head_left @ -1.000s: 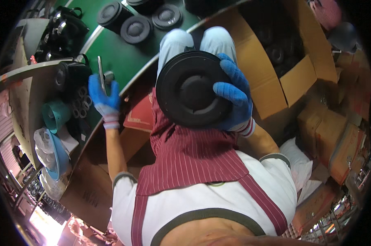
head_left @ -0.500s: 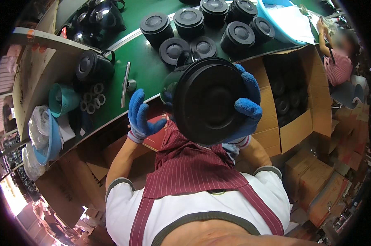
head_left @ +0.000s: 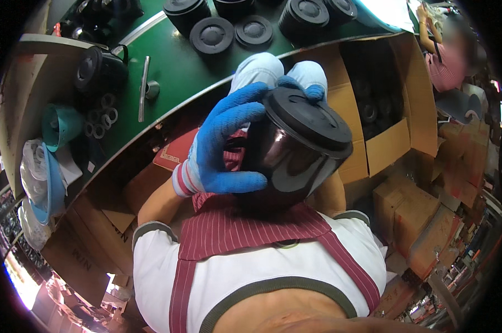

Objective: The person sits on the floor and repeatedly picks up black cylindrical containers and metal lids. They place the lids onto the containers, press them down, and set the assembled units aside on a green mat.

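A glossy black lidded canister is tilted in front of my apron, its ridged black lid turned up and away to the right. My left hand, in a blue knitted glove, grips its left side, with the thumb low and the fingers near the lid. Behind the lid's far edge show blue fingertips of my right hand, curled over the canister; the rest of that hand is hidden by it. On the green table beyond stand black lids and stacks of similar ones.
An open cardboard box holding black items is at the right. Left on the table are a black lidded jug, a metal bar, pale rings and a teal bucket. A person sits far right.
The canister has turned from showing its flat round end to showing its lid and glossy side. My left hand, open and apart before, now grips it. The view has shifted, so my knees show.
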